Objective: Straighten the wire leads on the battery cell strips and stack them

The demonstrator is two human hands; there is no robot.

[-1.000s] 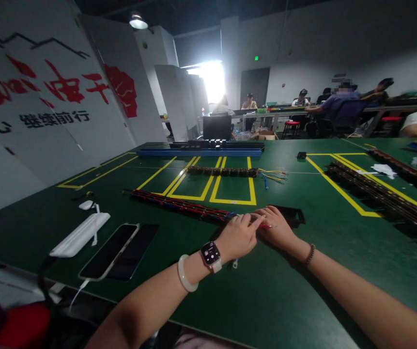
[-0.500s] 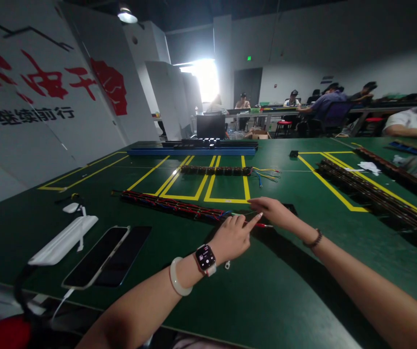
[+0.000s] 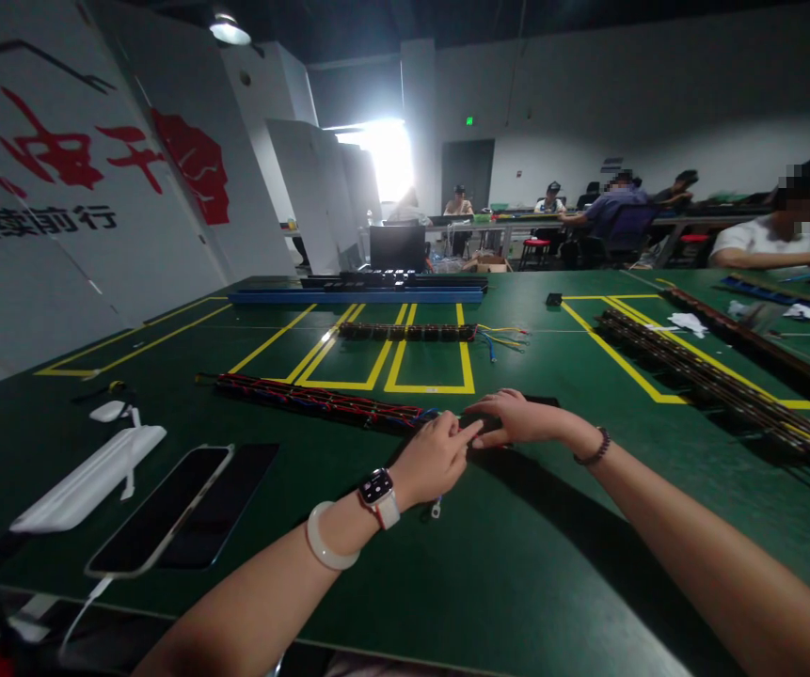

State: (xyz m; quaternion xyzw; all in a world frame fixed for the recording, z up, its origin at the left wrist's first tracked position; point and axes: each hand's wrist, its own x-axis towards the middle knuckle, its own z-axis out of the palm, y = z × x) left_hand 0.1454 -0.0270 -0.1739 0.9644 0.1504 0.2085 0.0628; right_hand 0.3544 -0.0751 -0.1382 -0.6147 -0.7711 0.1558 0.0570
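Observation:
A long black strip wound with red and blue wires (image 3: 334, 402) lies slantwise on the green table, its right end at my hands. My left hand (image 3: 434, 459) is closed over the wires at that end, fingers curled and index finger stretched to the right. What it pinches is largely hidden. A blue wire with a metal ring lug (image 3: 436, 509) sticks out below it. My right hand (image 3: 517, 418) arches just beyond the strip's end, thumb and fingers apart, with nothing plainly held. Its thumb is close to my left index fingertip. A dark flat object (image 3: 542, 402) lies partly behind the right hand.
A shorter wired strip (image 3: 408, 332) lies behind, across yellow tape lines. Farther back is a blue rail (image 3: 355, 296). More strips (image 3: 729, 376) lie at right. At left are two phones (image 3: 161, 508) and a white device (image 3: 90, 480). Several people sit beyond the table.
My right hand has dipped, and its thumb now shows below the fingers, nearer my left hand. The red wire tip seen between the hands is now hidden. The view has turned slightly right.

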